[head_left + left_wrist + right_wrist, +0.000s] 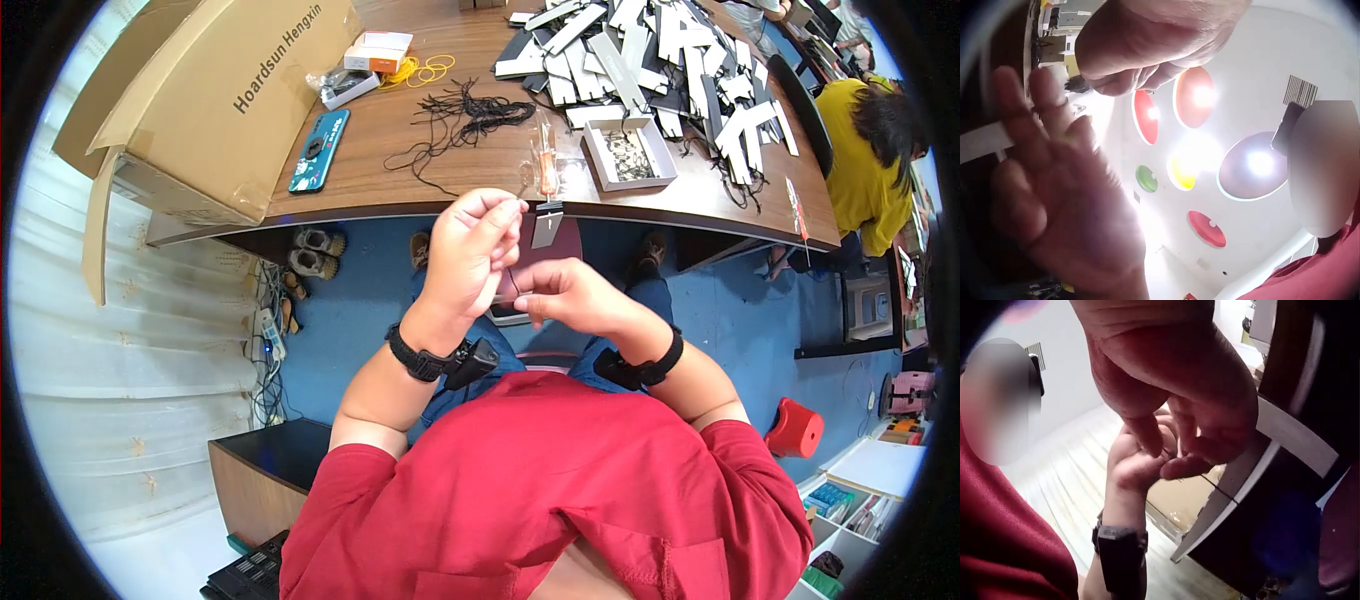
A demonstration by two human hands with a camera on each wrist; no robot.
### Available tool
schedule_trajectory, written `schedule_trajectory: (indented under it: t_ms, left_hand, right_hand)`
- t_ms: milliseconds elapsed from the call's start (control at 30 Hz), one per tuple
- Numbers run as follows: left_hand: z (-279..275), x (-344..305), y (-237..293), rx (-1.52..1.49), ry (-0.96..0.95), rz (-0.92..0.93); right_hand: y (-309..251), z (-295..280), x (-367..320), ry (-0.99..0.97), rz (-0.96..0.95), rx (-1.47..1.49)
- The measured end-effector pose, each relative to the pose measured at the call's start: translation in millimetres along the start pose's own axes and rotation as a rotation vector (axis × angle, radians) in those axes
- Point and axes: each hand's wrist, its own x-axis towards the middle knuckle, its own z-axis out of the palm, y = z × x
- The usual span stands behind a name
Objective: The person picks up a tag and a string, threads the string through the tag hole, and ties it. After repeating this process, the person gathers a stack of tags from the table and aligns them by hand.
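Observation:
In the head view my left hand (475, 250) has its fingers curled and pinches thin black cord at the fingertips. Just below and to its right, my right hand (572, 295) holds a stretch of the dark cord (513, 281) between thumb and finger. A black and grey tag (546, 224) shows beside the left fingertips, at the table's front edge. The right wrist view shows the cord (1219, 490) running down from the fingers of my right hand (1179, 381), with my left hand (1138, 456) behind. Dark cord crosses the fingers of my right hand (1085, 194) in the left wrist view.
On the table (380, 185) are a large carton (230, 110), a phone (320, 150), tangled black cords (470, 115), an orange-handled tool (547, 170), an open box of small pieces (630, 155) and a heap of tags (625, 65). A person in yellow (865, 170) is at right.

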Motion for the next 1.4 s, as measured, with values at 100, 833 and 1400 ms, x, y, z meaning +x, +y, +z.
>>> schedule_trajectory:
  t_ms: [100,833,1400]
  left_hand:
    - [-8.1,0.4,11.9,0.069,0.061,0.147]
    - [-50.1,0.9,41.4,0.265,0.255,0.259]
    - [-50.2,-2.2,7.9,0.473,0.177,0.169]
  right_hand:
    - [10.7,-4.9,-0.4,0.049,0.116,0.049]
    - [-7.6,-57.4,-45.8,0.365,-0.012,-0.278]
    - [-23.1,-41.2,-42.3,0.381,-0.283,-0.696]
